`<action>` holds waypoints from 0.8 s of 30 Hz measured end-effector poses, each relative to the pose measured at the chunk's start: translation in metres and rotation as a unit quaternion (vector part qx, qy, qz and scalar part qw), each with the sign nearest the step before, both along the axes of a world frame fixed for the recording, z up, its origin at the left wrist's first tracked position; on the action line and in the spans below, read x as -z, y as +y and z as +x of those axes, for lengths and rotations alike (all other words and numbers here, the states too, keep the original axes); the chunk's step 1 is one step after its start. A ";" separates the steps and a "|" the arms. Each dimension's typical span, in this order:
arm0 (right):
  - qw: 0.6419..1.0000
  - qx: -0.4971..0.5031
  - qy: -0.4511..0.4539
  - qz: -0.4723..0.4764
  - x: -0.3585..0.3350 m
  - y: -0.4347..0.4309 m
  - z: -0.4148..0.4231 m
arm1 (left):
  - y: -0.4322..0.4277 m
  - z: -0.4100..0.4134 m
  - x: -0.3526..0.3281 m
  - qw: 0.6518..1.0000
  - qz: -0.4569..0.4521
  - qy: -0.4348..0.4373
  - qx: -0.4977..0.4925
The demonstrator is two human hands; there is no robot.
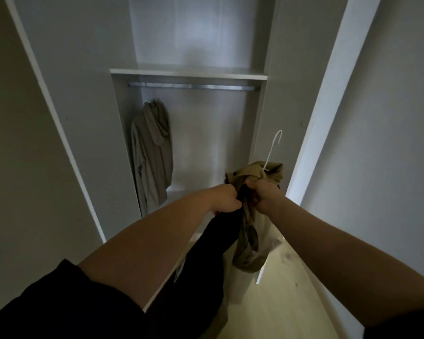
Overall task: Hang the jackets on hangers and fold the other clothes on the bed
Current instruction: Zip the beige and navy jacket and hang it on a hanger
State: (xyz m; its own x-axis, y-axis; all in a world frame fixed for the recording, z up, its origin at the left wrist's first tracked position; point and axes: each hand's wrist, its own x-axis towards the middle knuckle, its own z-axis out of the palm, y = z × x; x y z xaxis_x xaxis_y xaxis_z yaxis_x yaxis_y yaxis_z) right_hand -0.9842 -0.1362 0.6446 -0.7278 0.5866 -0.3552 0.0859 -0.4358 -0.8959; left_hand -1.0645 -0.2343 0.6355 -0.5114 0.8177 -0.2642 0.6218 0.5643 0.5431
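**Desk:** Item one, the jacket. Location?

**Me:** Olive jacket (252, 243), bunched, held up before the open wardrobe, low and to the right of the rail (194, 86). Left hand (227, 199) and right hand (264, 195) are close together at its collar, fingers (252, 189) of both clenched on the cloth. The white hanger (273, 148) pokes its hook up out of the collar. I can't tell whether its arms sit inside the shoulders.

**Desk:** Item two, hazards?

**Me:** Listed as I judge them.
- Jacket sliding off one hanger arm when I let go, if the shoulders aren't seated.
- Hook tilted and well below the rail, so a hurried lift could miss or catch the shelf edge.
- Black cloth (206, 253) hanging under my left hand. It may drag, snag, or drop to the floor.
- Hooded jacket (152, 152) at the left. There's little risk of collision if I hang to the right.
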 end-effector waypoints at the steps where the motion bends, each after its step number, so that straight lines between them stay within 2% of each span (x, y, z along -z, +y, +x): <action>1: 1.000 -0.009 0.007 0.002 -0.002 0.001 -0.015 | 0.000 -0.013 -0.001 1.000 0.013 0.026 -0.002; 7: 0.999 -0.019 0.026 0.041 -0.012 0.032 -0.117 | 0.017 -0.114 -0.008 0.990 0.090 0.088 -0.071; 15: 0.994 -0.089 -0.018 0.056 -0.024 0.107 -0.265 | 0.072 -0.272 -0.027 0.978 0.050 0.162 -0.124; 19: 0.989 -0.125 -0.012 0.072 -0.023 0.139 -0.337 | 0.092 -0.342 -0.027 0.971 0.049 0.149 -0.179; 24: 0.980 -0.186 -0.011 0.077 -0.004 0.149 -0.406 | 0.101 -0.402 -0.024 0.957 0.084 0.083 -0.266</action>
State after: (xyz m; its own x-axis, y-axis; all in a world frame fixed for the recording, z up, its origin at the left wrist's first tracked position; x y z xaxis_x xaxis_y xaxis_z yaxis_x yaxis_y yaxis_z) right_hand -1.3903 0.0128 0.6487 -0.8947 0.3302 -0.3008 0.2324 -0.2311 -0.9448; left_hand -1.4664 -0.1337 0.6591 -0.8905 0.4539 -0.0319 0.3559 0.7386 0.5726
